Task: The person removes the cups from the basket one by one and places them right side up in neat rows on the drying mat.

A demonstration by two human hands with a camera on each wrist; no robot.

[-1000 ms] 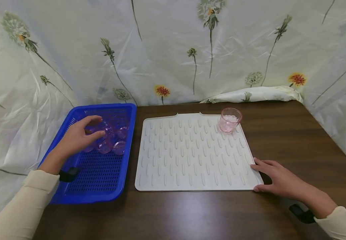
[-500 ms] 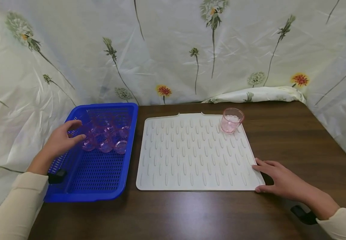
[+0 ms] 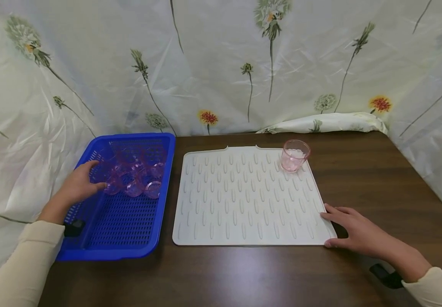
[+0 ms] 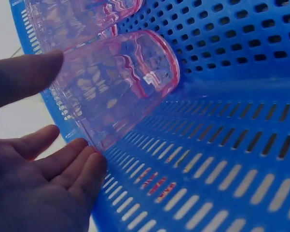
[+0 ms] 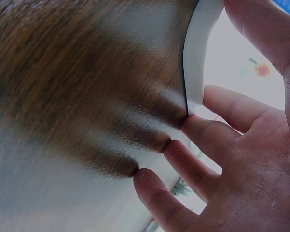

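Note:
In the blue basket (image 3: 125, 230), several clear pink-tinted glasses (image 3: 132, 187) stand grouped. My left hand (image 3: 76, 185) is at the left of the group, thumb and fingers spread apart. In the left wrist view, a glass (image 4: 120, 87) lies tilted across the picture, the thumb by one side of its rim and fingertips by the other; firm contact cannot be told. My right hand (image 3: 359, 228) rests at the right front corner of the white ridged tray (image 3: 244, 204). Its fingertips (image 5: 152, 181) touch the tabletop, and the index finger and thumb are against the tray's edge.
One pink glass (image 3: 294, 157) stands upright on the tray's far right corner. The dark wooden table (image 3: 244, 277) extends in front and to the right. A flowered cloth (image 3: 221, 64) hangs behind, with a rolled fold (image 3: 328, 121) along the back edge.
My left hand has moved left from above the glasses to their left side, then lowered slightly toward the leftmost glass. The right hand stays at the tray's corner.

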